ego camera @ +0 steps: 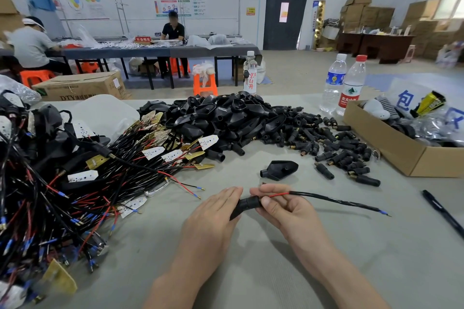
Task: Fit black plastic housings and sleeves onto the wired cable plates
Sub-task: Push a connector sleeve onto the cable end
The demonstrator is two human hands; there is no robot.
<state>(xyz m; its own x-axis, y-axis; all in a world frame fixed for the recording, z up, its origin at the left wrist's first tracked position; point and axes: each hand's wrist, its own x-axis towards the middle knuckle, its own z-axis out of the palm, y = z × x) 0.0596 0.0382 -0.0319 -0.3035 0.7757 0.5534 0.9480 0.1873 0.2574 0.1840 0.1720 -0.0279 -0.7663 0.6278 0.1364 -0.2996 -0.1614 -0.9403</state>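
Palm down, the left hand (216,211), fingers (229,195) together, grips a black plastic tubular sleeve (244,206); the right hand (280,207) pinches a black-jacketed cable with a red wire (334,200) at the sleeve's mouth (thumb on the near side). On the grey table (376,246), one black plastic housing (280,170) lies just beyond, a heap of black housings (226,113) farther.

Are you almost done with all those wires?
Not nearly. Some finished pieces seem to lie at the left. The left hand holds a sleeve, the right hand pinches its cable. A big wire pile and housing heap wait.
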